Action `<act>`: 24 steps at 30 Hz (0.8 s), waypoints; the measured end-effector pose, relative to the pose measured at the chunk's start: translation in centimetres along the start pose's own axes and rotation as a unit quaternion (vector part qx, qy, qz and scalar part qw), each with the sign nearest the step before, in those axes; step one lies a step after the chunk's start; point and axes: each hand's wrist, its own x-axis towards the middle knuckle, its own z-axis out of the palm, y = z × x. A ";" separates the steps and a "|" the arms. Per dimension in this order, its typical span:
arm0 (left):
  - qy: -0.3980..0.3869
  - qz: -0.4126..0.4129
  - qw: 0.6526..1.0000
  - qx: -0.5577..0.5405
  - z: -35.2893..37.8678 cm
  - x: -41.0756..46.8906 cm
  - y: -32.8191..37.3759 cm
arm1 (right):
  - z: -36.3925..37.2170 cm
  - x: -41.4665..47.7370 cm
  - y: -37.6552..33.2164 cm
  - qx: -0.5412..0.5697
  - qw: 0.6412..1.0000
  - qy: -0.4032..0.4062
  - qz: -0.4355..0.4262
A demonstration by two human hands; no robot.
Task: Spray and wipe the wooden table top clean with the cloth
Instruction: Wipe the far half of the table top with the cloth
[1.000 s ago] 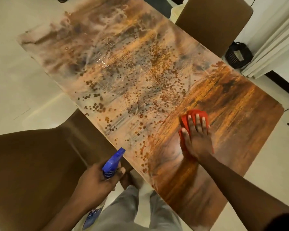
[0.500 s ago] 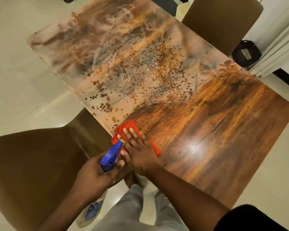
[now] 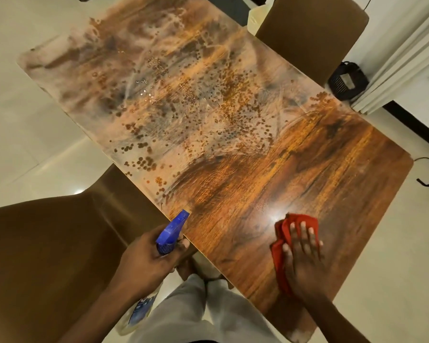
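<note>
right hand point(image 3: 305, 253) flat at 5 o'clock in frame, fingers straight and close together, palm pressing the red cloth point(image 3: 279, 248) onto the table top point(image 3: 258, 169) near its close end. The cloth is bunched soft fabric, sticking out at the hand's 9 and 12 o'clock.

left hand point(image 3: 146, 261) at 7 o'clock, fingers curled round the neck of the spray bottle point(image 3: 171, 231). Blue plastic trigger head with ribbed collar, nozzle aimed toward 1 o'clock over the table edge. Pale bottle body hangs below the hand; blue label, print too blurred to read.

Table top is glossy wood grain with rounded corners, lamp glare at the cloth's 11 o'clock. Near half is dark and shiny. Centre out to 11 o'clock is a hazy film with streaks and beaded droplets point(image 3: 208, 107).

Room:
- smooth brown chair point(image 3: 47, 256) at 8 o'clock
- second chair point(image 3: 312, 33) at 1 o'clock
- pale glossy floor tiles point(image 3: 22, 120)
- white curtain point(image 3: 406, 58) at 2 o'clock
- black boxy item point(image 3: 347, 80) on the floor beside it, possibly a small fan
</note>
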 end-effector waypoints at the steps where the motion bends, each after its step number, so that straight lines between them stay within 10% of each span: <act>1: 0.002 -0.001 1.000 0.001 0.2 0.0 0.0 | -0.5 1.6 -0.4 0.016 1.000 0.002 0.022; 6: 0.024 -0.004 1.000 0.000 1.0 -0.8 0.4 | -0.7 8.6 -7.2 0.032 0.999 0.028 0.013; 14: 0.038 -0.036 0.999 0.008 2.1 -2.6 1.6 | 2.2 7.0 -19.3 -0.023 0.960 -0.028 -0.278; 19: 0.078 -0.049 0.995 -0.034 1.8 -2.6 2.6 | 4.0 0.2 -13.9 -0.046 0.928 -0.044 -0.367; 24: 0.109 -0.055 0.992 -0.019 1.6 -1.1 2.0 | 2.7 -2.3 -4.0 -0.064 0.964 -0.014 -0.259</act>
